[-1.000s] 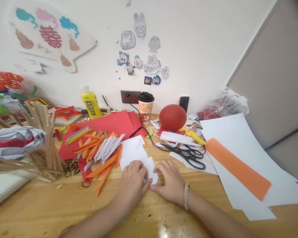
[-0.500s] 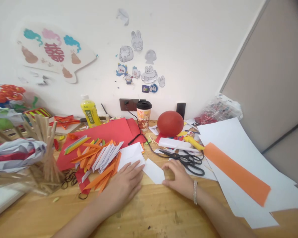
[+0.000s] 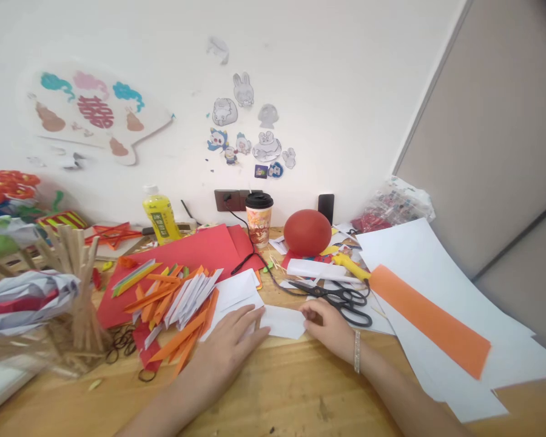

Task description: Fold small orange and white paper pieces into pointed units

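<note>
A small white piece of folded paper (image 3: 283,321) with a pointed right end lies on the wooden table between my hands. My right hand (image 3: 328,323), with a sparkling bracelet at the wrist, pinches its right end between thumb and fingers. My left hand (image 3: 236,337) is spread flat with the fingers stretched out, and its fingertips and thumb rest at the left end of the piece. Part of the left hand also covers white sheets (image 3: 236,288). Black-handled scissors (image 3: 339,297) lie just behind my right hand. Folded orange and white paper strips (image 3: 182,303) are heaped left of my left hand.
Behind stand a yellow drink bottle (image 3: 161,215), a lidded paper cup (image 3: 259,221) and a red balloon (image 3: 307,233). Red card (image 3: 195,246) lies at the back. Large white sheets (image 3: 404,249) and an orange strip (image 3: 432,321) spread to the right. Wooden sticks (image 3: 84,291) stand at left.
The small white piece has turned to lie more level. My left hand has shifted onto its left end, while my right hand has closed on its right end. The view has tilted slightly upward.
</note>
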Demonstrator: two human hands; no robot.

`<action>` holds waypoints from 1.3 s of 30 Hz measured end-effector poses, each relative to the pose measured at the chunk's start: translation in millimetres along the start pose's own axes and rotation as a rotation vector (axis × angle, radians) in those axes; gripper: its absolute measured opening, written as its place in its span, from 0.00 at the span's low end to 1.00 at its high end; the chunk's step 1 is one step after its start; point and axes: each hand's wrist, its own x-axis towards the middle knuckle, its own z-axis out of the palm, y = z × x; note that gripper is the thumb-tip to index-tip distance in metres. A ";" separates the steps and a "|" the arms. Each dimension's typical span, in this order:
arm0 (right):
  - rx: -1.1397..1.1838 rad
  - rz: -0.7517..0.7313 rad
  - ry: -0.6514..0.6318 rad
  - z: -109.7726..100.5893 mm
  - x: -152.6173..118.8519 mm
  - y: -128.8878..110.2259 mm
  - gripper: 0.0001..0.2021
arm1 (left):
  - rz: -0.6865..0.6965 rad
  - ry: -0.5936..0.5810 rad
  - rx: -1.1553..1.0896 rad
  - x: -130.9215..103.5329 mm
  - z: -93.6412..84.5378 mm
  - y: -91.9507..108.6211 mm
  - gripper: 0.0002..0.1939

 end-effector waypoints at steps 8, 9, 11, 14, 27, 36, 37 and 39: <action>-0.030 -0.129 -0.067 -1.1 1.7 2.2 0.16 | -0.281 -0.116 -0.296 1.4 -9.7 14.4 0.21; -0.035 -0.140 -0.072 -0.2 1.6 2.4 0.17 | -0.313 -0.121 -0.312 0.7 -10.6 15.7 0.21; -0.048 -0.159 -0.087 2.7 1.0 1.9 0.17 | -0.280 -0.131 -0.331 -1.1 -11.5 17.5 0.19; -0.078 -0.198 -0.121 8.6 -1.3 -0.9 0.18 | -0.133 -0.189 -0.390 -1.7 -12.4 22.7 0.17; -0.381 -0.678 0.126 13.7 -18.7 -15.9 0.21 | -0.698 -0.139 -0.570 -3.1 24.7 40.8 0.21; -0.245 -0.753 -0.081 15.6 -6.9 -0.6 0.08 | -0.243 -0.079 -0.444 2.0 7.8 18.6 0.11; -0.201 -0.757 -0.111 14.9 -6.5 0.9 0.08 | -0.162 -0.064 -0.423 2.2 6.4 13.0 0.10; -0.126 -0.752 -0.151 14.0 -6.1 3.5 0.08 | -0.029 -0.057 -0.379 3.4 3.9 5.5 0.09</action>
